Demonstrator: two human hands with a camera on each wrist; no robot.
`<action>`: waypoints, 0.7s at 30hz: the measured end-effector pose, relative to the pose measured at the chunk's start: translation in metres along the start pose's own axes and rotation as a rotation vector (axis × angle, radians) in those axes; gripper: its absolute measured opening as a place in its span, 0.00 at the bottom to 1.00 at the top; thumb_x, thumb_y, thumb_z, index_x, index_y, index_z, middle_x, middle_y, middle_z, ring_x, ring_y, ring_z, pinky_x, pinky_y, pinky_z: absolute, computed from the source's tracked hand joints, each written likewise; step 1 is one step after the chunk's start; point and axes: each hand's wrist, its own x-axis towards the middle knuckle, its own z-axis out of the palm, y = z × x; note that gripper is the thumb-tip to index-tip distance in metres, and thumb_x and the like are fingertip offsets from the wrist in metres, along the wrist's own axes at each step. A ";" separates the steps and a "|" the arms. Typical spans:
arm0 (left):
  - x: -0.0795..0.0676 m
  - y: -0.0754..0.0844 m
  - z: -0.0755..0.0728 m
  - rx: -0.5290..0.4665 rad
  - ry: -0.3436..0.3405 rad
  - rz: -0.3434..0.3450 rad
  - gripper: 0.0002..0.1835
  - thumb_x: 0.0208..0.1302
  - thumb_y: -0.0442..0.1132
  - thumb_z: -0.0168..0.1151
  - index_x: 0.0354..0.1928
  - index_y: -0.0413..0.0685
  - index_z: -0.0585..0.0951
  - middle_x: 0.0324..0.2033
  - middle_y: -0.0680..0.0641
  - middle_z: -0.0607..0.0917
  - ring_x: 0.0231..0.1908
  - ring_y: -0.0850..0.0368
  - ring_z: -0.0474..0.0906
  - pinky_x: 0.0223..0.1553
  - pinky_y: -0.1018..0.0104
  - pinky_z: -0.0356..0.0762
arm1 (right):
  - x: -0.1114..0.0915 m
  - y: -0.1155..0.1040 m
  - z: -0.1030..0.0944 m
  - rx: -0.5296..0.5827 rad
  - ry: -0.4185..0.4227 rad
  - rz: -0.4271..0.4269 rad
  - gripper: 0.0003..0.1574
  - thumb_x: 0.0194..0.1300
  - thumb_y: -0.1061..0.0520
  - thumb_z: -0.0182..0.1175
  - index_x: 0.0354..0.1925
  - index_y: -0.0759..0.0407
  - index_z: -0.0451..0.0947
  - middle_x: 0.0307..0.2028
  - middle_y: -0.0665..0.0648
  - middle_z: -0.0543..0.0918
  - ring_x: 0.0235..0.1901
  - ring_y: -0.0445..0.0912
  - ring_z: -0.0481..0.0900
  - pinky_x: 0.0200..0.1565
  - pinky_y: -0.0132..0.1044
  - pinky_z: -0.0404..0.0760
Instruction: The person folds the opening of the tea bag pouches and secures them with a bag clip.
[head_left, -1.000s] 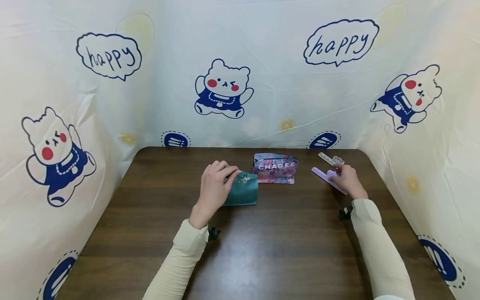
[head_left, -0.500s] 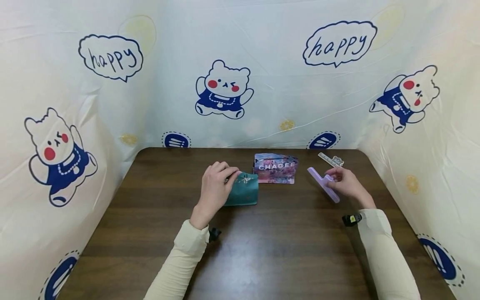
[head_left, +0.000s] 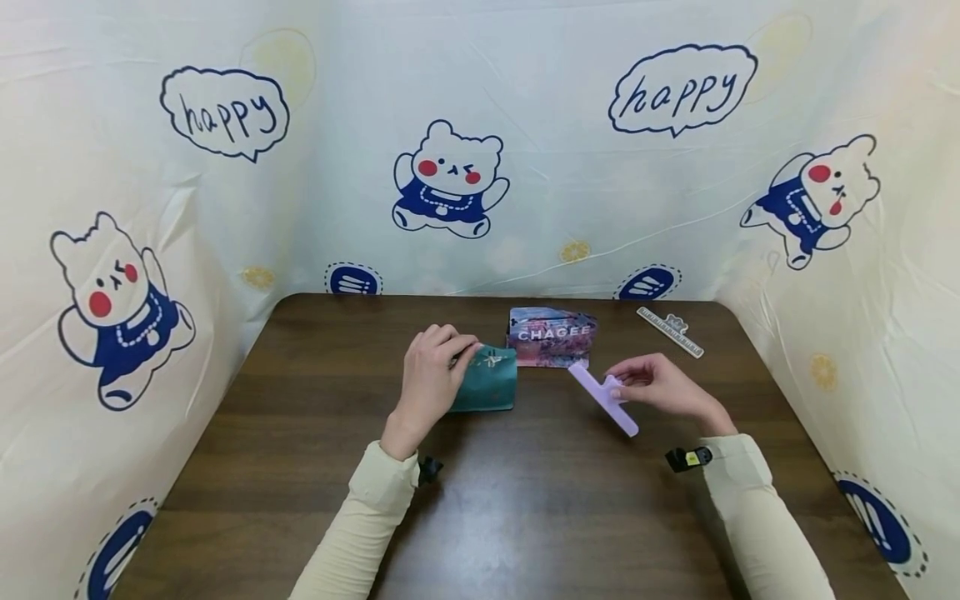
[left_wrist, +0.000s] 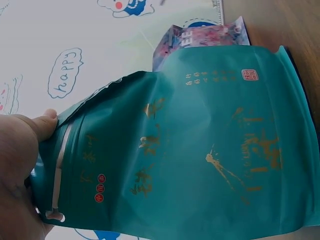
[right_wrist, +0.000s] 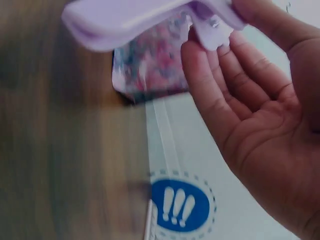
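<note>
My left hand (head_left: 433,379) pinches the top end of a green tea pouch (left_wrist: 200,140), which has gold lettering and a seal strip near the gripped end. In the head view the pouch stands on the table just right of that hand. My right hand (head_left: 663,385) holds a long lilac sealing clip (head_left: 603,398) by its handle, thumb on one lever and fingers on the other. The clip slants above the table, to the right of the green pouch. Seen from the right wrist, the long bar of the clip (right_wrist: 120,22) points away from the fingers.
A pink and blue CHAGEE pouch (head_left: 552,337) stands behind, between the green pouch and the clip. A clear ruler-like clip (head_left: 670,330) lies at the back right of the brown table (head_left: 525,517). A printed curtain (head_left: 555,150) encloses the back and sides.
My right hand has lifted the lilac clip off the table at the right and carried it left, toward the pouches. The clear clip is now fully uncovered. My left hand stays on the green pouch.
</note>
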 end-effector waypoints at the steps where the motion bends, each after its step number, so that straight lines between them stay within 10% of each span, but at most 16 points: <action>1: 0.000 0.000 0.000 -0.002 -0.001 -0.002 0.08 0.60 0.43 0.63 0.37 0.50 0.86 0.23 0.55 0.75 0.25 0.60 0.64 0.28 0.67 0.60 | 0.002 -0.003 0.004 0.017 -0.021 -0.018 0.22 0.57 0.57 0.66 0.47 0.67 0.78 0.39 0.61 0.84 0.34 0.51 0.83 0.38 0.39 0.81; 21: 0.001 0.000 -0.001 0.005 -0.012 -0.003 0.07 0.59 0.42 0.65 0.37 0.50 0.86 0.23 0.55 0.74 0.25 0.60 0.64 0.28 0.67 0.61 | 0.033 -0.059 0.050 0.054 0.115 -0.203 0.21 0.52 0.59 0.70 0.45 0.65 0.81 0.39 0.57 0.82 0.35 0.52 0.80 0.40 0.41 0.81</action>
